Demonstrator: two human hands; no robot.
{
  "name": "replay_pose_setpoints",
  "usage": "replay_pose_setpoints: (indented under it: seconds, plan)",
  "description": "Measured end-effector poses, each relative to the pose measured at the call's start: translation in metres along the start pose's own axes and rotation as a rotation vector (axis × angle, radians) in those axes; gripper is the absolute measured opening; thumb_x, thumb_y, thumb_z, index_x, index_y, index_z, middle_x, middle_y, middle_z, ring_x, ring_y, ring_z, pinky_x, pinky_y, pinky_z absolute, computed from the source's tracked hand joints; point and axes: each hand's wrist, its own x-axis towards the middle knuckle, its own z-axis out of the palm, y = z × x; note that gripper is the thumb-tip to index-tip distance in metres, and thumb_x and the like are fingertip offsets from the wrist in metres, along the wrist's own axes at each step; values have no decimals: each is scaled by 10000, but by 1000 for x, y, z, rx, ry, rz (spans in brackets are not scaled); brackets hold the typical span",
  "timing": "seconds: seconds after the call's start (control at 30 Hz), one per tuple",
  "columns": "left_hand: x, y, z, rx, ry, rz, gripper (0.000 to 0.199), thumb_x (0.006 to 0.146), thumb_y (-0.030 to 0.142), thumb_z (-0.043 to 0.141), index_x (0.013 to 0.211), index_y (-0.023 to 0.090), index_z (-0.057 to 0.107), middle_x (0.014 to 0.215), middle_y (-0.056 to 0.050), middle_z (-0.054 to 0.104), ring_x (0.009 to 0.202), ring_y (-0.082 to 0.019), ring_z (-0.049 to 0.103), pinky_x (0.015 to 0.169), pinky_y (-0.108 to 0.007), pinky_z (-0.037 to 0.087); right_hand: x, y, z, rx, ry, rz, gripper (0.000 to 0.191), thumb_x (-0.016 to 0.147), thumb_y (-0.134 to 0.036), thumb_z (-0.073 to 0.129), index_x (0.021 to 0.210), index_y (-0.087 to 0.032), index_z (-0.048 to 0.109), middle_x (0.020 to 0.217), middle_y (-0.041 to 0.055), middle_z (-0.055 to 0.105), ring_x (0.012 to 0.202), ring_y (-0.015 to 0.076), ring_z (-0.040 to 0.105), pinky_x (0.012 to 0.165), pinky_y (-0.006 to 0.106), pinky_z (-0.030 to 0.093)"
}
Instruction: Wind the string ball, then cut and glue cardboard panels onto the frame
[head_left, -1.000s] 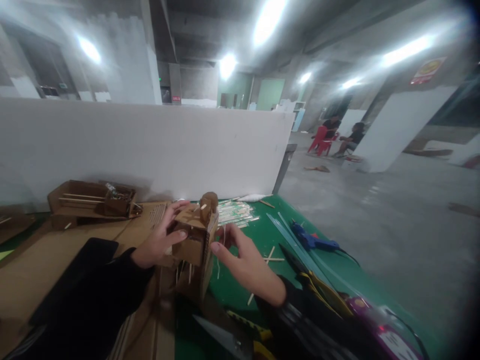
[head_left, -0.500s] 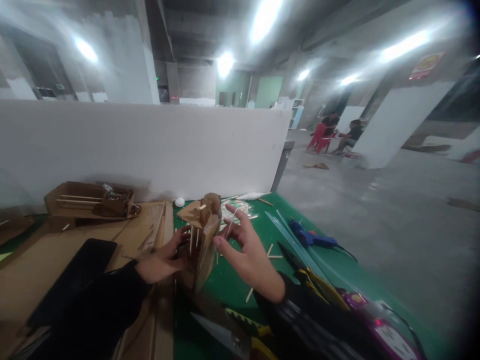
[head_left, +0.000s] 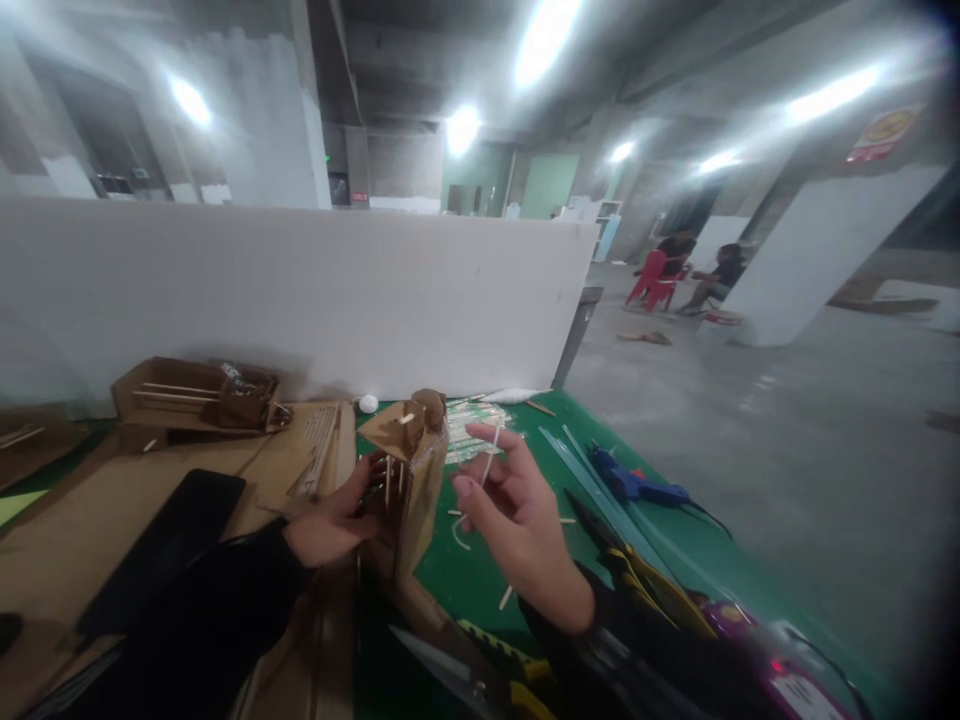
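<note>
A cardboard model [head_left: 421, 490] with thin wooden sticks through it stands upright on the green tabletop in the head view. My left hand [head_left: 337, 522] is closed around its left side, with the fingertips partly hidden behind the sticks. To the right of the model, apart from it, my right hand [head_left: 521, 515] holds a thin white string [head_left: 490, 456]. The string runs across the index finger down to the thumb, and a curled end hangs below. Behind the right hand lie several pale sticks in clear wrapping [head_left: 472, 425].
A second cardboard model [head_left: 176, 395] sits on cardboard sheets at left, near a black phone-like slab [head_left: 169, 545]. Scissors [head_left: 442, 665], pliers [head_left: 645, 580], a blue glue gun [head_left: 637, 483], clear glue sticks [head_left: 592, 480] and a purple power strip [head_left: 780, 655] lie around. A white panel [head_left: 375, 300] stands behind.
My right hand has moved a little right, away from the cardboard model, drawing the string with it. My left hand stays on the model. The whole view has shifted slightly.
</note>
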Motion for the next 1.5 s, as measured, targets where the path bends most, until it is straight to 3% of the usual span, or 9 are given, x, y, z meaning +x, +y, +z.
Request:
replay_pose_setpoints:
  seconds: [0.2,0.43,0.6,0.7,0.83,1.0,1.13,1.33,1.5]
  plan:
    - [0,1,7,-11,91,0,817,768,94,523,1498,332,243,1501,-23,431,1427,-282,308,1193,-455,210,0,-26,-8,-23,121,-85,324,903,-281,599,1212,-277,501,683,-45,519,584,127,546,441,210,472]
    - [1,-7,12,-8,152,-8,788,755,136,541,1482,324,302,1458,-19,499,1405,-300,353,1150,-448,318,44,-102,-16,115,150,-261,285,834,-199,607,1113,-252,587,608,-59,468,534,105,484,443,227,447]
    - [1,-8,8,33,126,-29,763,787,165,542,1497,243,275,1525,-65,416,1449,-330,252,1205,-510,125,64,-140,-10,-10,65,-374,242,870,-190,598,1099,-267,586,604,-80,477,506,73,508,454,201,427]
    - [1,-7,9,48,126,-36,766,797,149,525,1507,228,249,1555,-67,369,1470,-306,204,1214,-494,74,68,-149,-5,-18,6,-362,234,886,-154,546,1100,-239,582,580,-90,494,504,62,522,465,186,418]
    - [2,-3,11,56,117,-43,751,792,113,526,1497,220,289,1560,-63,363,1461,-301,231,1212,-475,126,79,-155,-3,13,-34,-367,229,904,-116,490,1096,-213,569,542,-121,477,466,35,507,478,166,386]
    - [4,8,16,48,89,-26,729,771,114,544,1469,221,361,1515,-57,437,1445,-312,260,1202,-466,180,114,-158,1,-13,-19,-360,220,918,-64,409,1069,-162,535,526,-122,479,454,22,521,461,131,299]
    - [5,14,17,70,91,-18,713,771,131,549,1461,195,381,1492,-73,464,1439,-323,270,1204,-466,167,135,-162,9,37,-7,-294,193,900,-22,447,976,-182,525,505,-102,488,432,56,455,439,185,341]
    - [5,-2,15,65,97,-20,703,788,123,537,1465,194,365,1509,-71,437,1418,-305,311,1200,-448,177,107,-169,7,14,-85,-338,204,884,-42,475,986,-212,526,505,-76,512,472,104,460,453,231,344]
    - [5,-11,12,40,107,-25,697,794,130,547,1465,190,368,1496,-82,455,1424,-304,302,1208,-451,147,81,-168,-8,11,-58,-290,239,907,-49,444,1053,-211,543,538,-91,494,490,77,466,494,223,355]
